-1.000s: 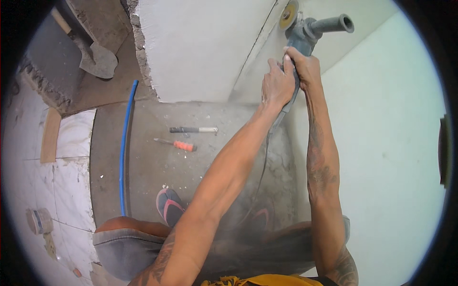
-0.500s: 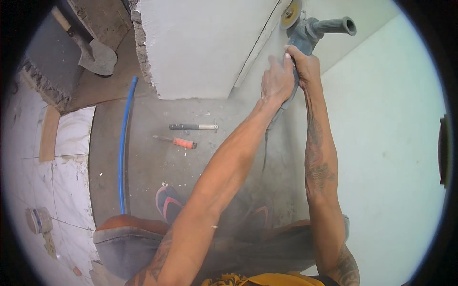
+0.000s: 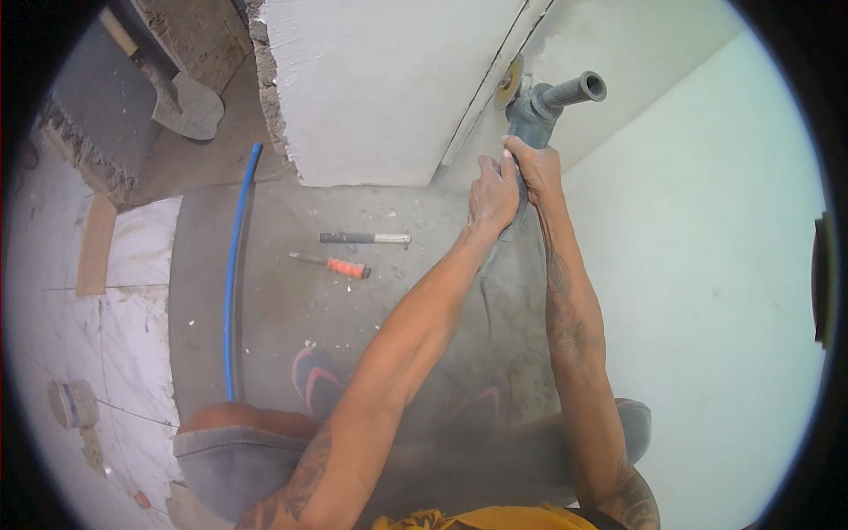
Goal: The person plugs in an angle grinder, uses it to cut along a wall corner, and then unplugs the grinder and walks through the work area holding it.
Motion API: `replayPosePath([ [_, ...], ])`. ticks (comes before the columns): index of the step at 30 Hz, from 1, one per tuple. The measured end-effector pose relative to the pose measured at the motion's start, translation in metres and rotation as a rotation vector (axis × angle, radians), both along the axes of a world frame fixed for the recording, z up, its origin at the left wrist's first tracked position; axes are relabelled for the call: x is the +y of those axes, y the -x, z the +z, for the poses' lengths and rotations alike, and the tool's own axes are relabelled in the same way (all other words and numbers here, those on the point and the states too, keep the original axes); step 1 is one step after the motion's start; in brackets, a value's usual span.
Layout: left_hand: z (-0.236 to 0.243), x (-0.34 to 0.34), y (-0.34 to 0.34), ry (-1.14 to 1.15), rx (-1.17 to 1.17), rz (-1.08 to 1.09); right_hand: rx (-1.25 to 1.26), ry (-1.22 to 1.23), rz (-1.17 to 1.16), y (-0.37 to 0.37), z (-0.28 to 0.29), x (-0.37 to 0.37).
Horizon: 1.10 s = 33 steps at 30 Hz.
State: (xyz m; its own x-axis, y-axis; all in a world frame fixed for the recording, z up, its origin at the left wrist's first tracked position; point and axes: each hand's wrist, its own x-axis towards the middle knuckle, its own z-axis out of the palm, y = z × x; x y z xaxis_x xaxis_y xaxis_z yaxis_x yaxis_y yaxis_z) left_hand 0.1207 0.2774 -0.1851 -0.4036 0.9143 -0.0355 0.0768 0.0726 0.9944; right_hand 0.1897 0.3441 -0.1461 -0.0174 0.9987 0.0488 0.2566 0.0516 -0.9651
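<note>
Both my hands are wrapped round the body of a grey-blue angle grinder [image 3: 533, 119]. My left hand [image 3: 494, 192] grips its rear part, and my right hand [image 3: 536, 166] closes on it a little farther forward, by the head. A black side handle [image 3: 574, 91] sticks out to the right with no hand on it. The yellowish disc [image 3: 510, 81] meets the white wall [image 3: 380, 88] beside a dark cut line [image 3: 481, 93] running along it. Dust hazes the air, and the grinder's cord hangs down below my left hand.
On the grey floor lie a hammer [image 3: 365, 238] and an orange-handled chisel [image 3: 331, 265] among white chips. A long blue pipe [image 3: 233, 274] lies to their left. A shovel [image 3: 188, 108] leans at the far left, near broken wall edges. Marble-look tiles [image 3: 137, 327] cover the left side.
The grinder has moved down and left, toward me, with both hands still on it. A second dark line now shows along the wall above the disc.
</note>
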Motion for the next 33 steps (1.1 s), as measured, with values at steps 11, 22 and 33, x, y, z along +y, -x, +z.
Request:
replayPosePath([
  [11,0.079,0.01,0.005,-0.079,-0.013,-0.075,0.055,-0.106,0.014,0.001,0.081,0.01],
  [22,0.04,0.002,0.004,0.005,-0.02,-0.061,0.013,-0.022,0.022,-0.002,0.034,0.006],
  [33,0.075,0.03,0.005,-0.237,0.142,0.002,0.057,-0.152,0.026,0.003,0.093,0.018],
])
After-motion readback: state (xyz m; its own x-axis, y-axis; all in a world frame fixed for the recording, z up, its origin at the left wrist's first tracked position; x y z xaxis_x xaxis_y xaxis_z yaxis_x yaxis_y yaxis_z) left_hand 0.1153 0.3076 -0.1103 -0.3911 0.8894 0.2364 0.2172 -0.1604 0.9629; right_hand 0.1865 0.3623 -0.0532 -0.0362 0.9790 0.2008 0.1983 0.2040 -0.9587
